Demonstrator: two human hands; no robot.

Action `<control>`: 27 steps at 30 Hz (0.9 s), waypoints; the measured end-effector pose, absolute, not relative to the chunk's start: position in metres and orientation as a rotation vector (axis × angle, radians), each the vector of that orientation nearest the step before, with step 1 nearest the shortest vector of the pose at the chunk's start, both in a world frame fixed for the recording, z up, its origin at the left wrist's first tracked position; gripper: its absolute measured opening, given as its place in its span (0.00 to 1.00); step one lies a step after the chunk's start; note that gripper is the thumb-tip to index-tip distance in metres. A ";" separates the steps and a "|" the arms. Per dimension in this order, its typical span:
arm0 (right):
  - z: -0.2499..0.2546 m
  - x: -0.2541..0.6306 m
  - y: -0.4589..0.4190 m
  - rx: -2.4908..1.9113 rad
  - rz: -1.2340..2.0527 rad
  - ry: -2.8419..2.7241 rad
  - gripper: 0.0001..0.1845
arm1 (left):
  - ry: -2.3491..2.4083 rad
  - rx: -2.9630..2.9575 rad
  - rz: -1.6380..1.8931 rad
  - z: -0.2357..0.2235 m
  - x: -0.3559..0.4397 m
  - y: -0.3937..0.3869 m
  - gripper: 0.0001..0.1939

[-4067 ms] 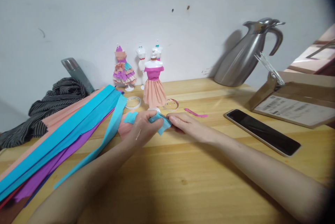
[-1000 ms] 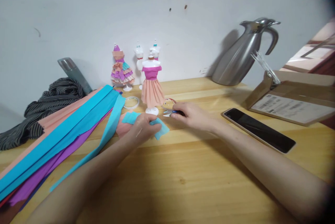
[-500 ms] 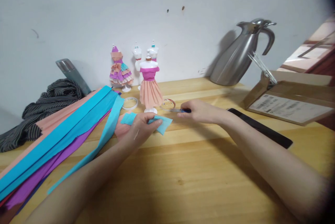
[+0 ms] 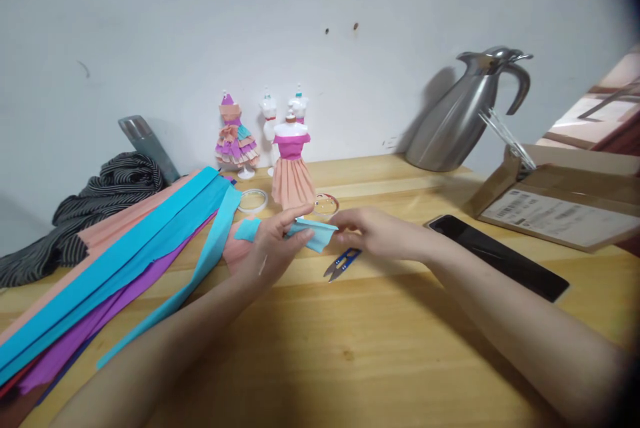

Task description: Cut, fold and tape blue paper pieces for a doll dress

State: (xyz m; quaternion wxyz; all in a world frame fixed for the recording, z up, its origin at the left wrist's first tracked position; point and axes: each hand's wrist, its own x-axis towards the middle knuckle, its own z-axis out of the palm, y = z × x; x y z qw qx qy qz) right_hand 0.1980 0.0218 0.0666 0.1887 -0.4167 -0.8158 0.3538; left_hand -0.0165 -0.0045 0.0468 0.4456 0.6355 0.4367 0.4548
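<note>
My left hand (image 4: pixel 273 245) is closed on a light blue piece of crepe paper (image 4: pixel 319 236), pinched between thumb and fingers. My right hand (image 4: pixel 367 231) has its thumb and fingertips apart at the right corner of that paper; no firm grip shows. Below it, blue-handled thread snips (image 4: pixel 343 264) lie on the wooden table. Behind my hands stands a small white mannequin (image 4: pixel 291 148) in a magenta top and pleated peach skirt. Near my left wrist are a peach paper piece (image 4: pixel 235 248) and a smaller blue scrap (image 4: pixel 246 231).
Long crepe paper strips (image 4: pixel 165 241) stretch along the left, beside a striped cloth (image 4: pixel 110 181) and a bottle (image 4: pixel 147 145). Tape rolls (image 4: pixel 253 201) lie near more mannequins (image 4: pixel 237 138). At right are a phone (image 4: pixel 500 258), a cardboard box (image 4: pixel 565 198) and a steel jug (image 4: pixel 455 111).
My right hand has let go of the thread snips, which now lie on the table, and has moved to the paper's right corner. My left hand keeps its hold.
</note>
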 end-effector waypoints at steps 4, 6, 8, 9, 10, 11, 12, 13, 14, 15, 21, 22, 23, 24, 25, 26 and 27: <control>0.074 0.185 0.014 -1.043 1.380 -1.738 0.25 | 1.150 1.589 1.133 0.051 -0.018 -0.008 0.27; 0.072 0.178 0.009 -0.996 1.483 -1.551 0.26 | 1.188 1.602 1.129 0.052 -0.019 -0.009 0.28; 0.067 0.170 0.005 -0.961 1.502 -1.469 0.23 | 1.198 1.601 1.129 0.053 -0.019 -0.010 0.29; 0.065 0.167 0.004 -0.957 1.501 -1.455 0.22 | 1.191 1.594 1.132 0.053 -0.018 -0.010 0.29; 0.062 0.165 0.004 -0.962 1.480 -1.436 0.21 | 1.183 1.586 1.132 0.053 -0.018 -0.010 0.29; 0.061 0.163 0.004 -0.970 1.462 -1.423 0.20 | 1.178 1.586 1.132 0.053 -0.017 -0.010 0.29; 0.059 0.162 0.005 -0.981 1.442 -1.409 0.20 | 1.177 1.595 1.132 0.054 -0.016 -0.010 0.29; 0.059 0.161 0.006 -0.989 1.421 -1.397 0.19 | 1.178 1.609 1.133 0.056 -0.016 -0.011 0.30; 0.060 0.161 0.006 -0.996 1.401 -1.392 0.19 | 1.179 1.621 1.128 0.058 -0.016 -0.011 0.31; 0.061 0.162 0.007 -1.001 1.381 -1.398 0.18 | 1.179 1.622 1.119 0.061 -0.016 -0.012 0.32; 0.079 0.163 0.008 -0.992 1.301 -1.556 0.16 | 1.153 1.467 1.212 0.080 -0.025 -0.007 0.26; 0.082 0.162 0.008 -0.980 1.306 -1.585 0.16 | 1.158 1.452 1.212 0.081 -0.027 -0.005 0.24; 0.085 0.161 0.008 -0.970 1.312 -1.613 0.15 | 1.157 1.434 1.206 0.082 -0.028 -0.002 0.22; 0.088 0.160 0.008 -0.964 1.317 -1.638 0.15 | 1.155 1.426 1.196 0.083 -0.030 0.000 0.20; 0.090 0.159 0.008 -0.963 1.323 -1.659 0.15 | 1.152 1.430 1.174 0.084 -0.031 0.003 0.18; 0.091 0.158 0.009 -0.963 1.331 -1.678 0.14 | 1.156 1.441 1.159 0.084 -0.032 0.005 0.16; 0.092 0.158 0.010 -0.964 1.340 -1.693 0.14 | 1.164 1.455 1.145 0.085 -0.032 0.006 0.13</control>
